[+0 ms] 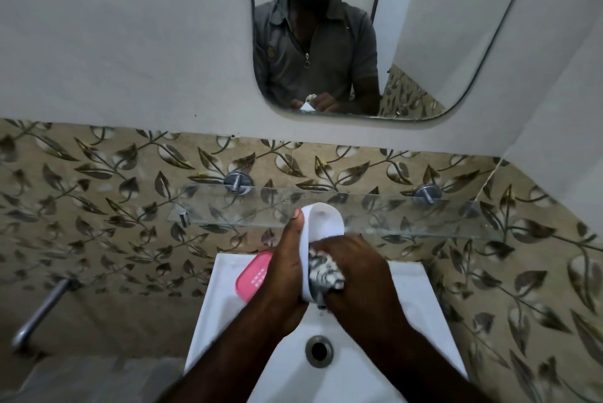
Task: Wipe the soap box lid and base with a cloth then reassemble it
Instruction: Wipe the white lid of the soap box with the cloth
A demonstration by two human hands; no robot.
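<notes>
My left hand (287, 272) grips a white oval soap box part (323, 220) along its left edge, hollow side facing me, held above the sink. My right hand (355, 272) holds a crumpled grey-and-white patterned cloth (324, 270) and presses it into the lower half of that white part. A pink soap box part (251, 275) with small drain slots lies on the sink's back left ledge, partly hidden behind my left hand. I cannot tell which piece is the lid and which the base.
A white sink (424, 321) with a metal drain (319, 350) lies below my hands. A glass shelf (391, 216) on chrome brackets runs across the tiled wall just behind them. A mirror (408, 27) hangs above. A chrome pipe (42, 311) sticks out at lower left.
</notes>
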